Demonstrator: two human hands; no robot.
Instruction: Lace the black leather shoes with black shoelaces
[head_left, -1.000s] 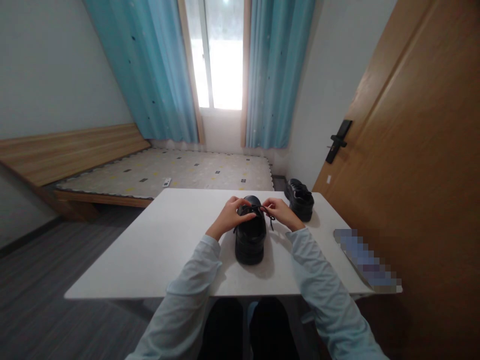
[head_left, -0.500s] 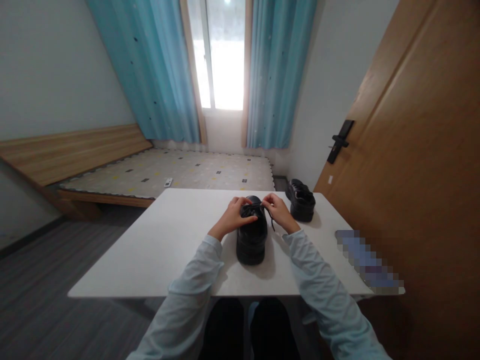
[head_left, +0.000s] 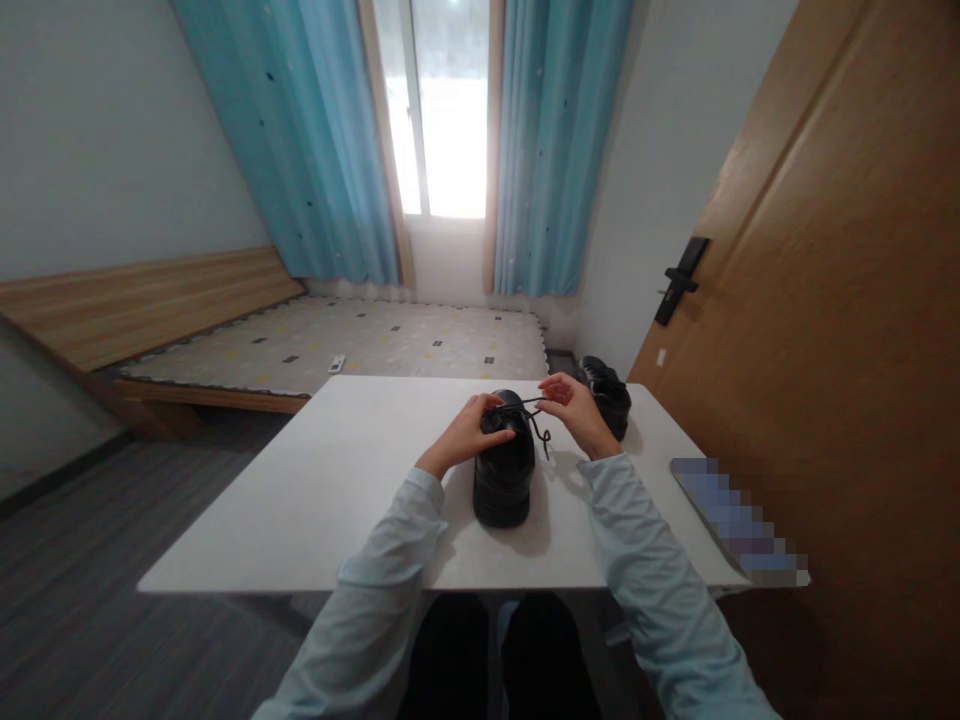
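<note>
On the white worktop (head_left: 315,480), a black shoe (head_left: 504,478) sits roughly at the centre, heel end toward the near edge, toe end toward the window (head_left: 435,110). Left hand (head_left: 466,434) rests on the shoe's upper at its left side, fingers curled and pinched at the lacing area; what exactly lies between the fingertips cannot be resolved. Right hand (head_left: 576,410) is raised just right of the shoe and beyond its top, thumb and fingers pinched on the black lace (head_left: 534,418), which runs taut from the shoe to that hand, with a loose end dangling beside the shoe. Both sleeves are pale blue.

A second black shoe (head_left: 609,396) stands on the worktop behind and right of the first, partly hidden by the right hand. Right of the shoe, at the worktop's right edge, lies a flat item that is blurred out and unreadable.

Room, taken from the shoe: beyond the worktop's far edge is a low bed (head_left: 337,345) with a patterned mattress and a wooden frame; a small white object lies on the mattress. Behind the bed, the bright window is flanked by blue curtains (head_left: 300,150). To the right stands a brown wooden door (head_left: 840,300) with a black handle (head_left: 681,278). Left and below, grey plank floor (head_left: 90,600). Walls are plain and light.
</note>
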